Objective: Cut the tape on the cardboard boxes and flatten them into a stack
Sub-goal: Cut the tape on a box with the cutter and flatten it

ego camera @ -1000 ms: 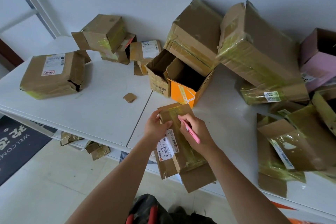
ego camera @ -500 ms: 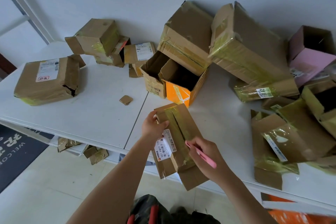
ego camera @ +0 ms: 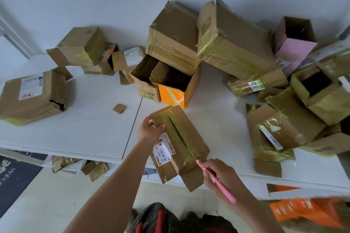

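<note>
We read "507 P807 120" on the white shipping label [ego camera: 163, 150] stuck to the small cardboard box [ego camera: 184, 138] at the table's [ego camera: 94, 128] front edge. To that box's right, a green-white sticker [ego camera: 256, 85] on a flat taped box shows digits ending "12". Down left of it, the dark floor mat [ego camera: 13, 178] reads "WEL", cut off. Other labels are too blurred for us.

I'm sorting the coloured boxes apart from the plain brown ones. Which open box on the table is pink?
The pink box at the far right by the wall, its open top showing a dark inside. The other coloured open box is orange, mid-table.
</note>
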`<action>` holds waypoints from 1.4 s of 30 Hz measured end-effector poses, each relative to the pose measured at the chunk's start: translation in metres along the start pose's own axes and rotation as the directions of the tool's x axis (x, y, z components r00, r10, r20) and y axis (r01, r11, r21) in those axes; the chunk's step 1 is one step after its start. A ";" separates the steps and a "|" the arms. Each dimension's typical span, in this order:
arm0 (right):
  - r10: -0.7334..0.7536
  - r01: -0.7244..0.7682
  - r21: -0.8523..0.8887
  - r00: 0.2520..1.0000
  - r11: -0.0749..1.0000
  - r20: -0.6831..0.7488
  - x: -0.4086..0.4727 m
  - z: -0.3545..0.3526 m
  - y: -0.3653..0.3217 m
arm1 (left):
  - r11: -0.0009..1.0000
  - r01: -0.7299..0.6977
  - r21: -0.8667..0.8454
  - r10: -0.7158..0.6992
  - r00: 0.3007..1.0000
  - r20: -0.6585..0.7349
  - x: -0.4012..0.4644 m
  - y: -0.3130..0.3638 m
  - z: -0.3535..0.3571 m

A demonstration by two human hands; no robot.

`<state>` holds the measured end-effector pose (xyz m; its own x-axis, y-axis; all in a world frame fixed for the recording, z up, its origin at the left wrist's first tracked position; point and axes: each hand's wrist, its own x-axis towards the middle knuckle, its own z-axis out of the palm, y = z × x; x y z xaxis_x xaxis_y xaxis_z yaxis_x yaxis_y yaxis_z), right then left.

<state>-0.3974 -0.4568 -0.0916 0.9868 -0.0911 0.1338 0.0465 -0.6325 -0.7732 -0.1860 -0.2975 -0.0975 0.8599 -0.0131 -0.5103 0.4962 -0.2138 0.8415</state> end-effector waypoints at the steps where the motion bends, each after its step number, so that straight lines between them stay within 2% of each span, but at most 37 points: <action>1: 0.002 -0.002 0.002 1.000 1.000 -0.004 0.000 -0.001 -0.002 | 1.000 -0.002 0.003 0.002 1.000 -0.001 0.000 0.000 0.000; 4: 0.067 -0.064 0.117 0.997 0.991 -0.023 -0.004 -0.007 -0.008 | 1.000 -0.009 0.007 0.009 1.000 -0.012 0.000 0.000 0.000; 8: 0.195 -0.108 0.333 0.950 0.937 -0.243 -0.012 -0.016 -0.016 | 0.994 -0.061 0.091 0.066 0.997 -0.050 -0.002 -0.001 0.003; 10: 0.274 -0.127 0.436 0.915 0.891 -0.295 -0.011 -0.026 -0.017 | 0.980 -0.094 0.174 0.108 0.991 -0.077 -0.004 -0.001 0.005; 14: 0.311 -0.130 0.451 0.883 0.883 -0.353 -0.005 -0.040 -0.014 | 0.939 -0.098 0.330 0.150 0.980 -0.135 -0.007 -0.005 0.007; 18: 0.308 -0.135 0.426 0.877 0.894 -0.369 -0.005 -0.043 -0.014 | 0.921 -0.047 0.387 0.133 0.971 -0.198 -0.008 -0.010 0.006; 21: 0.319 -0.132 0.444 0.868 0.886 -0.380 -0.005 -0.041 -0.010 | 0.929 -0.045 0.367 0.145 0.958 -0.248 -0.014 -0.011 0.003; 24: 0.389 -0.137 0.536 0.835 0.833 -0.390 -0.001 -0.041 -0.003 | 0.846 -0.078 0.528 0.234 0.944 -0.234 -0.027 -0.015 0.002; 25: 0.417 -0.143 0.565 0.820 0.813 -0.393 0.002 -0.042 -0.002 | 0.771 -0.137 0.622 0.328 0.923 -0.203 -0.032 -0.015 0.003; 27: 0.435 -0.146 0.571 0.801 0.808 -0.411 0.010 -0.045 0.003 | 0.559 -0.317 0.766 0.552 0.832 -0.059 -0.036 -0.012 0.005; 29: 0.419 -0.117 0.565 0.794 0.817 -0.441 0.020 -0.049 0.009 | 0.324 -0.489 0.810 0.616 0.759 0.212 -0.034 -0.005 0.010; 30: 0.412 -0.096 0.573 0.791 0.814 -0.453 0.026 -0.051 0.011 | 0.257 -0.567 0.782 0.597 0.730 0.333 -0.032 -0.003 0.013; 31: 0.412 -0.085 0.581 0.788 0.809 -0.458 0.031 -0.052 0.012 | 0.243 -0.632 0.736 0.562 0.710 0.424 -0.030 -0.003 0.016; 33: 0.427 -0.092 0.595 0.784 0.798 -0.452 0.037 -0.053 0.013 | 0.289 -0.692 0.662 0.497 0.699 0.514 -0.026 -0.007 0.018; 35: 0.440 -0.101 0.611 0.785 0.785 -0.436 0.039 -0.050 0.015 | 0.285 -0.685 0.671 0.436 0.716 0.545 -0.021 -0.014 0.018; 38: 0.458 -0.102 0.657 0.795 0.747 -0.398 0.036 -0.043 0.017 | 0.213 -0.679 0.703 0.379 0.720 0.581 -0.014 -0.017 0.018; 42: 0.538 -0.073 0.772 0.759 0.632 -0.368 0.039 -0.042 0.023 | 0.126 -0.656 0.744 0.351 0.731 0.586 -0.009 -0.016 0.020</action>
<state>-0.3645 -0.5067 -0.0779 0.7164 -0.6923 -0.0862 0.0766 0.2009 -0.9766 -0.2046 -0.3134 -0.1100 0.7321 -0.6565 -0.1817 -0.5914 -0.7450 0.3086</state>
